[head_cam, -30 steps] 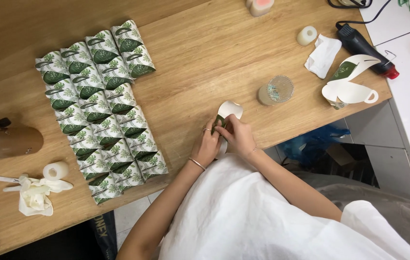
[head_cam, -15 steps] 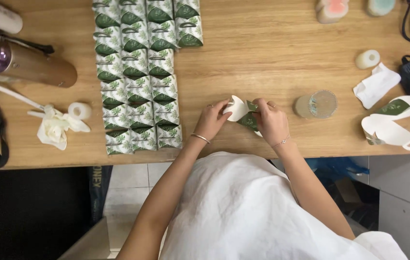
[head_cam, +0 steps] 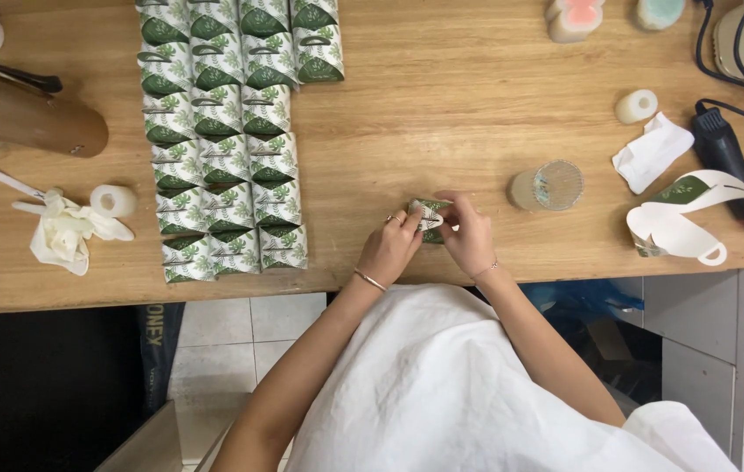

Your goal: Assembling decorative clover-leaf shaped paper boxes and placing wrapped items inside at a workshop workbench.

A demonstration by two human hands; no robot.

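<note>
Both hands (head_cam: 431, 240) pinch folded leaf-print paper box (head_cam: 430, 215) | wooden table (head_cam: 442, 105)

On the worktop (head_cam: 442, 105), finished boxes (head_cam: 228, 149) lay in rows to the left of the hands. The left hand (head_cam: 392, 249) and right hand (head_cam: 470, 240) met on a small box (head_cam: 431, 215) near the front edge. A round lidded container (head_cam: 547, 185) stood just right of them, flat box blanks (head_cam: 678, 223) farther right.

Small leaf-print box (head_cam: 431, 212) between both hands
</note>
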